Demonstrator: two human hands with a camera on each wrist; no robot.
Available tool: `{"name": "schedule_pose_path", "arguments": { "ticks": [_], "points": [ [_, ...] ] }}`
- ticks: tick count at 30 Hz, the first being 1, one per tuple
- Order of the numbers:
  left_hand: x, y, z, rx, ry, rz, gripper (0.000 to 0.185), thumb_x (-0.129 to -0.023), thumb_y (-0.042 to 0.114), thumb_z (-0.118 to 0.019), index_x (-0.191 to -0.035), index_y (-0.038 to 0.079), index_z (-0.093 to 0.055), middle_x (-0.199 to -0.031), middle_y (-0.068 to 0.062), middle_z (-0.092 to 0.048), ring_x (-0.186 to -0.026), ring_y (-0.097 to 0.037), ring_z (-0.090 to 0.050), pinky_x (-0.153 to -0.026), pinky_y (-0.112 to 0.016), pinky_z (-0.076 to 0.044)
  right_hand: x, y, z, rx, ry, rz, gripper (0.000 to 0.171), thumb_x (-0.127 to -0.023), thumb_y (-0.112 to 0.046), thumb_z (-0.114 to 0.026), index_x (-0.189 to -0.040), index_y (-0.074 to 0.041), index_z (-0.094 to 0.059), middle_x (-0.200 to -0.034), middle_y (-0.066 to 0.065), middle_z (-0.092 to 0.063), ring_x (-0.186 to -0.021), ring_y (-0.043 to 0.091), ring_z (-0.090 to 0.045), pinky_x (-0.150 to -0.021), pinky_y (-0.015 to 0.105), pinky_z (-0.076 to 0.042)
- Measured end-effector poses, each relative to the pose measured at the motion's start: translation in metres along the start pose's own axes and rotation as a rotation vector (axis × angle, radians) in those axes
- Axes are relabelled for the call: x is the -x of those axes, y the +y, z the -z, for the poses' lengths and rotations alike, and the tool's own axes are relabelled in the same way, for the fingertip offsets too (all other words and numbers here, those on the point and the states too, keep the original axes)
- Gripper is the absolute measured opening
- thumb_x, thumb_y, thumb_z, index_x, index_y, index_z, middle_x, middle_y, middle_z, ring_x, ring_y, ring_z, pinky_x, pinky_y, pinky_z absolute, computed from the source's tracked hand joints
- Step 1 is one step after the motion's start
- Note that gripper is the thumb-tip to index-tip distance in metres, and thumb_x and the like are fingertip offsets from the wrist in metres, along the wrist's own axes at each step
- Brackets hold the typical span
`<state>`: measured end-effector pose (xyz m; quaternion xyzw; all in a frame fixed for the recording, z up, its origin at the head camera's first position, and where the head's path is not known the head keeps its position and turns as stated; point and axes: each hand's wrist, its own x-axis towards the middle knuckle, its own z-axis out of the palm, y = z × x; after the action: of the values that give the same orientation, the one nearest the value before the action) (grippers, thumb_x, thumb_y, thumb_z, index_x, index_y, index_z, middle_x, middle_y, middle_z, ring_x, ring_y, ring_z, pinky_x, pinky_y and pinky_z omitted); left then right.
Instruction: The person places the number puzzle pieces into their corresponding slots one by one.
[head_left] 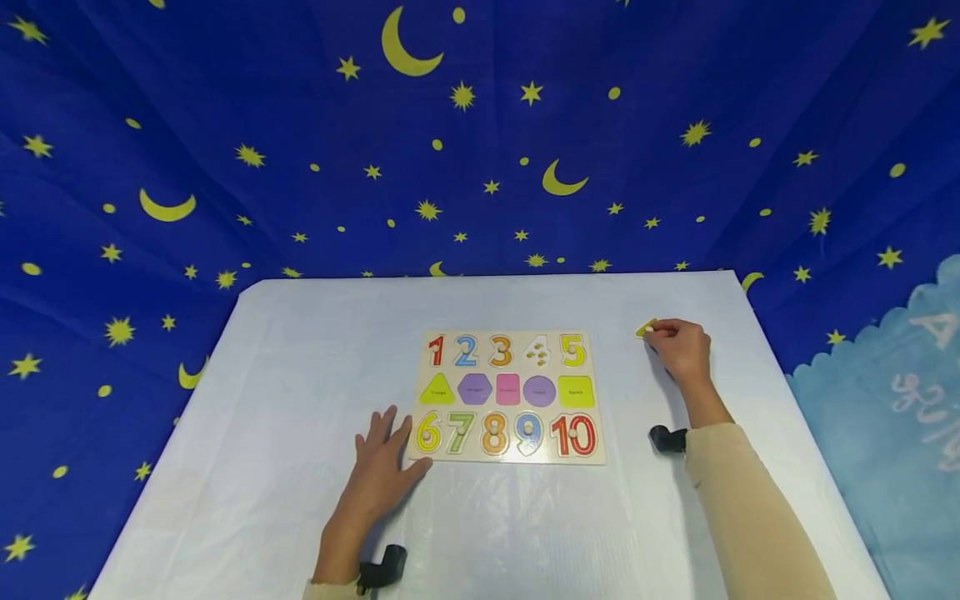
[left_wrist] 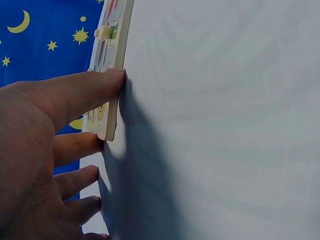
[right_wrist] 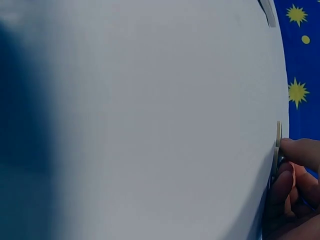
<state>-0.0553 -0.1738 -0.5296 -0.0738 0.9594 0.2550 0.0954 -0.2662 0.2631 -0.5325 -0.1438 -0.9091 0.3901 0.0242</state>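
A wooden number puzzle board [head_left: 510, 457] lies flat on the white table. My left hand [head_left: 384, 471] has its fingers spread beside the board's lower left corner; in the left wrist view the thumb [left_wrist: 100, 86] touches the board's edge [left_wrist: 121, 45]. Off to the right of the board, my right hand [head_left: 684, 350] pinches a small yellow puzzle piece [head_left: 645, 327], its outline mostly hidden by the fingers. In the right wrist view only the thin edge of the piece [right_wrist: 278, 132] shows, close to the table. The 4 recess [head_left: 537, 352] holds no piece and shows printed dots.
Knobbed numbers such as the red 10 [head_left: 573, 434] and blue 2 [head_left: 466, 350] sit in their recesses. Printed shapes, among them a purple hexagon [head_left: 475, 389], run across the middle row. A blue cloth [head_left: 487, 125] with stars and moons hangs behind the white table [head_left: 300, 358].
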Motion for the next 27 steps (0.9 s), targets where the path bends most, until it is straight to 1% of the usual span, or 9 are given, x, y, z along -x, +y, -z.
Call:
{"name": "schedule_pose_path", "arguments": {
  "ticks": [3,7,11,14,19,27],
  "points": [
    [0.0001,0.0005,0.0001,0.003,0.005,0.000,0.079,-0.082,0.038,-0.074,-0.145,0.005,-0.041,-0.157,-0.017,-0.018,-0.145,-0.035,0.000,-0.113,-0.059,0.001,-0.0017,-0.0002,0.0005,0.000,-0.015,0.003,0.031,-0.087,-0.021,-0.067,-0.111,-0.001,-0.069,-0.094,0.015,-0.066,-0.080,0.023,-0.057,-0.057,0.024,-0.044],
    [0.0007,0.0012,0.0003,0.008,0.006,0.005,0.079,-0.082,0.038,-0.075,-0.145,0.005,-0.041,-0.157,-0.017,-0.018,-0.145,-0.035,0.001,-0.113,-0.058,0.001,-0.0030,0.0003,0.0009,-0.010,-0.031,-0.023,0.034,-0.089,-0.022,-0.066,-0.114,0.000,-0.068,-0.098,0.016,-0.066,-0.084,0.024,-0.057,-0.055,0.021,-0.044],
    [0.0005,0.0012,-0.0001,0.006,0.007,0.005,0.080,-0.082,0.038,-0.075,-0.145,0.005,-0.041,-0.157,-0.017,-0.018,-0.145,-0.035,0.000,-0.113,-0.058,0.001,-0.0027,0.0015,0.0002,-0.033,-0.030,-0.051,0.036,-0.090,-0.022,-0.066,-0.117,0.001,-0.067,-0.104,0.017,-0.065,-0.090,0.025,-0.058,-0.063,0.024,-0.046],
    [0.0003,0.0006,-0.0002,0.007,0.006,-0.005,0.079,-0.082,0.038,-0.074,-0.145,0.004,-0.041,-0.157,-0.018,-0.018,-0.145,-0.036,0.000,-0.113,-0.058,0.001,-0.0023,0.0029,-0.0006,-0.037,-0.026,-0.055,0.036,-0.090,-0.023,-0.066,-0.117,0.001,-0.068,-0.105,0.018,-0.066,-0.093,0.026,-0.059,-0.067,0.027,-0.048],
    [0.0007,-0.0008,-0.0008,0.014,0.010,-0.015,0.079,-0.083,0.039,-0.074,-0.145,0.004,-0.041,-0.157,-0.018,-0.019,-0.144,-0.036,-0.001,-0.113,-0.059,0.001,-0.0033,0.0032,-0.0011,-0.039,-0.010,-0.037,0.034,-0.090,-0.023,-0.067,-0.115,0.000,-0.069,-0.104,0.017,-0.067,-0.093,0.027,-0.060,-0.066,0.026,-0.047],
    [0.0007,-0.0021,-0.0022,0.007,0.010,-0.005,0.079,-0.082,0.038,-0.074,-0.145,0.005,-0.041,-0.157,-0.017,-0.018,-0.145,-0.036,0.000,-0.112,-0.059,0.001,-0.0014,0.0000,-0.0013,-0.033,-0.023,-0.012,0.033,-0.089,-0.023,-0.068,-0.112,-0.001,-0.071,-0.099,0.015,-0.068,-0.089,0.025,-0.058,-0.064,0.028,-0.047]
  ]
}}
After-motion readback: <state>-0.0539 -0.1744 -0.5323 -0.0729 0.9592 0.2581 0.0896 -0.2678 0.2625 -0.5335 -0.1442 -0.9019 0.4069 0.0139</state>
